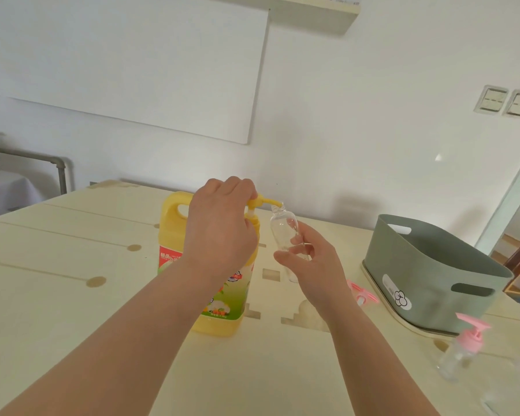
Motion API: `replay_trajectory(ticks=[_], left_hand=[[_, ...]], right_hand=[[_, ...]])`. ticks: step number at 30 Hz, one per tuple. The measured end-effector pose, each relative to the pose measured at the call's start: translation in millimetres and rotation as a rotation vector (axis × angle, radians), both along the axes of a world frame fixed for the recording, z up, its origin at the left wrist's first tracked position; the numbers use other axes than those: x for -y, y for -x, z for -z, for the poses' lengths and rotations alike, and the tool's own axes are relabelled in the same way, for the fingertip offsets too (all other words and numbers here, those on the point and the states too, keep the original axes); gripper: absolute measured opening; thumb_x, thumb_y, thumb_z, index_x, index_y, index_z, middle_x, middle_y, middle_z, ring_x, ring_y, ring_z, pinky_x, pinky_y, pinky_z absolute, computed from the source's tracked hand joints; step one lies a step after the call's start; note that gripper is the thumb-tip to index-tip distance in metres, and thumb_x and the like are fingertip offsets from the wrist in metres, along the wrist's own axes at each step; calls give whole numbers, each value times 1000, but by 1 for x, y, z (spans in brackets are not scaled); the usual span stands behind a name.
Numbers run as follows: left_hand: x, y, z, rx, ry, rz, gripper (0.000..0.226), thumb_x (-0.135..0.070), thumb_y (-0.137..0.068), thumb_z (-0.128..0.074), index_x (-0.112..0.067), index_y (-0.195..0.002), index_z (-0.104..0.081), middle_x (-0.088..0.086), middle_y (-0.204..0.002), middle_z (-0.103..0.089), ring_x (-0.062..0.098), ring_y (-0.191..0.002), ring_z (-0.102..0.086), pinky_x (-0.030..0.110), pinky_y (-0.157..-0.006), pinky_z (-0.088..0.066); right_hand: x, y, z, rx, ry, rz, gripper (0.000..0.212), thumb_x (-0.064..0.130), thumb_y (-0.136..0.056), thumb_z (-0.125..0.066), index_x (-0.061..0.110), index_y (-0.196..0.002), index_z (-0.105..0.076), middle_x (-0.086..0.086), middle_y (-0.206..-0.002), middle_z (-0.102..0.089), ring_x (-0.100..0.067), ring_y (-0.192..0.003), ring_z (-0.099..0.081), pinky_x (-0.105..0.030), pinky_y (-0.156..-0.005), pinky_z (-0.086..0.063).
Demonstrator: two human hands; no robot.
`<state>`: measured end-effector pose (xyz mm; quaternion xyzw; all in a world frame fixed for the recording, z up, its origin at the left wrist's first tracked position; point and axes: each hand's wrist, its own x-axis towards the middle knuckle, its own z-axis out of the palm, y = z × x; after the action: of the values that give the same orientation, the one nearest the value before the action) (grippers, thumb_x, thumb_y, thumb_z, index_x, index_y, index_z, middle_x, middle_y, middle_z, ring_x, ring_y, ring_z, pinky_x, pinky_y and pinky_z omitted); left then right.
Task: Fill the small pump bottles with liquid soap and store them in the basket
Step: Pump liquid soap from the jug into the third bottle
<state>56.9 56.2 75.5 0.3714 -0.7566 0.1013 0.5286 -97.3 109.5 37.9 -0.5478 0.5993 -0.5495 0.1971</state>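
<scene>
Pale counter [72,295], white wall. Your left grip [219,223] curled over the pump [264,202] of the soap jug [174,235]; your right grip [309,262] pinched an uncapped, empty bottle [282,226], mouth at the spout. No bottle showed in the basket [427,265]: filling had barely begun.

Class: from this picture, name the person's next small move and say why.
Probably press the pump head down. The left hand grips it, the right hand holds the small bottle with its open mouth at the spout, and the bottle looks empty.
</scene>
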Motion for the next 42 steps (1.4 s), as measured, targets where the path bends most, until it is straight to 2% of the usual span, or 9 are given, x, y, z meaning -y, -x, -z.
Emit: replay_trajectory(ticks=[9,15,19,23,27,29,35,38,42], left_hand=[[4,3,9,-24,4,-5,34,1,-54,-45,-11,-83,-57,2,-79,-61,27,-66,-49,30,-59,-32],[2,3,12,-15,-40,6,34,0,-56,-44,-11,-86,-57,3,-81,-60,27,-66,-50,35,-54,-41],[-1,0,10,21,-35,-18,34,-2,-57,-44,-11,-86,-58,3,-79,-59,26,-65,-49,31,-54,-34],[-6,-4,1,69,-92,-45,31,-2,-68,-51,-13,-96,-59,0,-90,-59,25,-83,-48,32,-66,-30],[-9,-7,-8,42,-104,0,35,-2,-73,-53,-15,-104,-59,-2,-98,-58,22,-97,-46,27,-76,-29],[-7,-9,-8,32,-85,26,39,-4,-72,-51,-16,-108,-61,-2,-102,-60,23,-102,-47,26,-81,-29],[-1,-2,6,0,-66,55,49,-4,-60,-44,-12,-106,-62,4,-104,-60,26,-90,-53,29,-73,-37],[-1,6,11,-40,-111,67,53,9,-59,-51,-9,-108,-59,9,-107,-55,28,-83,-55,34,-68,-41],[-2,13,15,-61,-121,25,50,7,-57,-48,-7,-104,-56,10,-103,-54,30,-83,-52,37,-75,-42]], right_hand=[[0,2,2,10,23,12,55,12,-80,-72,36,-127,-54,10,-104,-54,1,-91,-52,-5,-59,-41],[0,3,-2,-31,22,37,55,10,-77,-74,49,-107,-49,15,-101,-54,3,-92,-52,-21,-72,-44],[-3,4,-9,-63,8,56,52,9,-75,-75,44,-108,-54,11,-103,-55,4,-88,-51,-11,-67,-39],[-6,4,-16,-88,-13,83,55,11,-74,-76,31,-123,-60,7,-107,-56,2,-88,-52,-14,-68,-39],[-7,1,-22,-98,33,112,51,12,-74,-75,31,-118,-60,18,-99,-55,-1,-90,-54,-25,-76,-47],[-7,1,-23,-80,64,126,47,10,-74,-75,29,-113,-59,18,-98,-54,0,-91,-54,-24,-76,-45],[-4,2,-17,-74,118,139,44,9,-73,-75,31,-107,-58,15,-105,-60,-3,-102,-56,-10,-75,-37],[-3,2,-14,-61,138,152,46,8,-73,-75,32,-109,-59,13,-109,-61,0,-104,-54,-10,-77,-37],[-1,3,-9,-37,146,152,45,7,-72,-75,32,-107,-60,14,-107,-61,6,-102,-53,-17,-78,-44]])
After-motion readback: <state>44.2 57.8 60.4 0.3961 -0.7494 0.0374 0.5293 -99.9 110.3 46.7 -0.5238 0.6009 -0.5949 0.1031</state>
